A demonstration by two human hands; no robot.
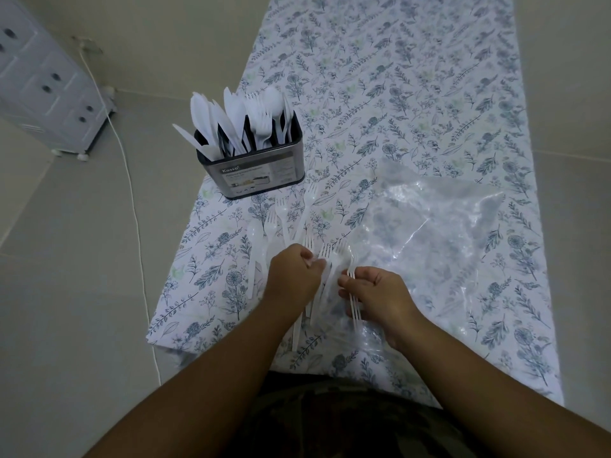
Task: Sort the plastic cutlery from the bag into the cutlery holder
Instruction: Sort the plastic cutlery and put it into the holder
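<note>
We judge the sorting to be well along. At the far left of the surface (pixel 413 104), the holder (pixel 253 166) stands upright and already bristles with white cutlery: knives (pixel 211 123) crowd its left compartment, and forks and spoons (pixel 267 117) fill the middle and right ones, though we cannot tell exactly where the dividers run.

What is left lies nearer to us. Just near of the holder, a loose spoon (pixel 254 239) and several loose forks (pixel 299 213) rest flat on the floral cloth, tines pointing toward the holder. They are pale and thin, half lost against the pattern, so we cannot give a sure count.

Our left hand (pixel 291 272) is curled, its fingertips pinching at a cluster of forks (pixel 325 259) lying between the 2 hands; some handles run back under the wrist toward the near edge. Our right hand (pixel 373 295) grips a small bundle (pixel 355 302) of what look like 3 or 4 forks, stacked together, with the tines at the thumb and the handles trailing out below the palm.

To the right, the clear bag (pixel 439 226) lies crumpled and flat, and appears empty or nearly so; its glare hides any piece still inside.

So, in our judgement, the bag is emptied, the knives are done, and mainly forks remain to gather and drop in.
</note>
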